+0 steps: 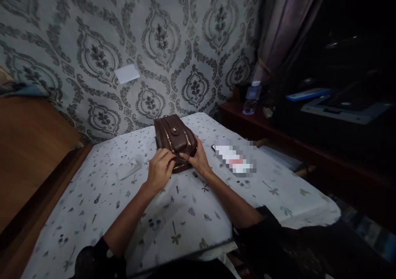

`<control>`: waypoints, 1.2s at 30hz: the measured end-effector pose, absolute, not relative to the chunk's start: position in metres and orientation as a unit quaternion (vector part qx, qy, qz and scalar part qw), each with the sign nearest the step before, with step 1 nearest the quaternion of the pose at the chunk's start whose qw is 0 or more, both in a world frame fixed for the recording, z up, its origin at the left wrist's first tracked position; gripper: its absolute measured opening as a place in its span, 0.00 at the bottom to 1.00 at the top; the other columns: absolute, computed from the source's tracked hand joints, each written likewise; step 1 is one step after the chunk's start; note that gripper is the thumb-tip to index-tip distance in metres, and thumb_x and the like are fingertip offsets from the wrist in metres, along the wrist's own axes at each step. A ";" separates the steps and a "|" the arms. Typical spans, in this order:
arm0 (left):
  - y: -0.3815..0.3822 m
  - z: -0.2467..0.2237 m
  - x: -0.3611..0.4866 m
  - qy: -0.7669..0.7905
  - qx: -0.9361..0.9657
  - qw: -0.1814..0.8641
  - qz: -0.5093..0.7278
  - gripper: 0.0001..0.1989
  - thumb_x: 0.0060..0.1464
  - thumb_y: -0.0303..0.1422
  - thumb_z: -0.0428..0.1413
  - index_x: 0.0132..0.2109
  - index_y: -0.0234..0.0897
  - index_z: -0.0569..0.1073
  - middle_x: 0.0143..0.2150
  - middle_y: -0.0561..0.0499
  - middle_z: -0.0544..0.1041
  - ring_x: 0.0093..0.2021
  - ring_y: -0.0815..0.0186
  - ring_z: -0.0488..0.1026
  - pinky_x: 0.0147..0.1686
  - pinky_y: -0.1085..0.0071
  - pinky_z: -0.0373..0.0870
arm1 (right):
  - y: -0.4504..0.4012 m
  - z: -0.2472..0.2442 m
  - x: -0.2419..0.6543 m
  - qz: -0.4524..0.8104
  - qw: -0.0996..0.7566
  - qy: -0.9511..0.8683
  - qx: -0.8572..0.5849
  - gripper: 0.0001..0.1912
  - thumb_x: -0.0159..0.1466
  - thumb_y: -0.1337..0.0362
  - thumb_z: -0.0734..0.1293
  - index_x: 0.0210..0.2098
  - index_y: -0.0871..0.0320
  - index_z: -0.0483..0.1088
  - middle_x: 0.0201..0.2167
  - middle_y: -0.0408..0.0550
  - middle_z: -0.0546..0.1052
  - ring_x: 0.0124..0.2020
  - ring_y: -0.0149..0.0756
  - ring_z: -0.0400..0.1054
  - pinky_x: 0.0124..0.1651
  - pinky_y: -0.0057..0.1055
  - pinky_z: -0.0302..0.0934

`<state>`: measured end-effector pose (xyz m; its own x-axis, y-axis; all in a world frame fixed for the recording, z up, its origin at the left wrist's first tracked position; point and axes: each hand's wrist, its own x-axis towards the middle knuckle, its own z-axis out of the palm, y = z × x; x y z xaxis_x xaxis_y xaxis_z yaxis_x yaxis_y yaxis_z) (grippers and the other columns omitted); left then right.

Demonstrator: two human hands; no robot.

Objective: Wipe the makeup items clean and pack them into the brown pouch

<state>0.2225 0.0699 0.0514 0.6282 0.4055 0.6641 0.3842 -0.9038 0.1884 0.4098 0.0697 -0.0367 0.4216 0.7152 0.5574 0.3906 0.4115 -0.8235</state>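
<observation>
A brown leather-look bag (177,135) with gold zips and a round gold stud rests on the patterned white bed cover (188,213). At its near left corner, my left hand (161,167) has its fingers pinched together against the bag, close to the zip line. My right hand (200,159) grips the near right side, with the thumb across the front and the fingers around the edge. Both hands touch the bag. Whatever lies between the left fingertips is too small to make out.
A phone (233,158) with a blurred screen lies right of the bag. Left of it is a pale flat item (128,169). A water bottle (252,97) stands on a dark red ledge (232,110). A wooden board (34,147) borders the left, and patterned wallpaper (161,35) rises behind.
</observation>
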 end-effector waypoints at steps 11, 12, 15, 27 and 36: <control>0.057 0.050 0.237 0.221 0.920 -0.117 0.303 0.15 0.60 0.24 0.50 0.53 0.33 0.71 0.45 0.43 0.74 0.46 0.54 0.67 0.45 0.58 0.67 | 0.064 -0.027 0.420 0.216 0.679 -0.532 -0.457 0.53 0.50 0.44 0.75 0.66 0.59 0.51 0.66 0.60 0.60 0.67 0.52 0.55 0.70 0.49 0.48; 0.056 0.052 0.242 0.212 0.923 -0.124 0.295 0.17 0.60 0.25 0.49 0.56 0.33 0.69 0.46 0.42 0.74 0.47 0.54 0.67 0.45 0.57 0.67 | 0.064 -0.027 0.421 0.224 0.682 -0.536 -0.445 0.53 0.50 0.44 0.75 0.66 0.58 0.52 0.66 0.60 0.60 0.68 0.51 0.54 0.70 0.48 0.48; 0.052 0.054 0.255 0.190 0.930 -0.143 0.280 0.16 0.62 0.26 0.49 0.56 0.32 0.70 0.42 0.43 0.76 0.46 0.54 0.69 0.43 0.58 0.66 | 0.064 -0.028 0.424 0.232 0.686 -0.545 -0.423 0.53 0.49 0.43 0.74 0.66 0.57 0.51 0.68 0.59 0.58 0.68 0.51 0.53 0.70 0.47 0.47; 0.047 0.029 0.259 0.172 0.929 -0.093 0.314 0.14 0.65 0.28 0.49 0.53 0.33 0.73 0.40 0.45 0.79 0.43 0.58 0.72 0.45 0.58 0.64 | 0.060 -0.024 0.427 0.209 0.661 -0.555 -0.460 0.48 0.52 0.52 0.75 0.66 0.55 0.52 0.66 0.58 0.60 0.66 0.51 0.56 0.69 0.48 0.50; 0.049 0.016 0.252 0.165 0.938 -0.089 0.291 0.15 0.67 0.29 0.46 0.54 0.34 0.73 0.35 0.48 0.77 0.40 0.60 0.71 0.46 0.59 0.65 | 0.059 -0.027 0.441 0.225 0.611 -0.602 -0.463 0.54 0.49 0.61 0.76 0.69 0.54 0.47 0.67 0.58 0.58 0.66 0.52 0.56 0.66 0.50 0.55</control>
<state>0.2517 0.0490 0.0158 0.7764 0.2575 0.5752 0.3611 -0.9298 -0.0711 0.4405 0.0587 -0.0267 0.1746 0.8321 0.5264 0.2828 0.4697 -0.8363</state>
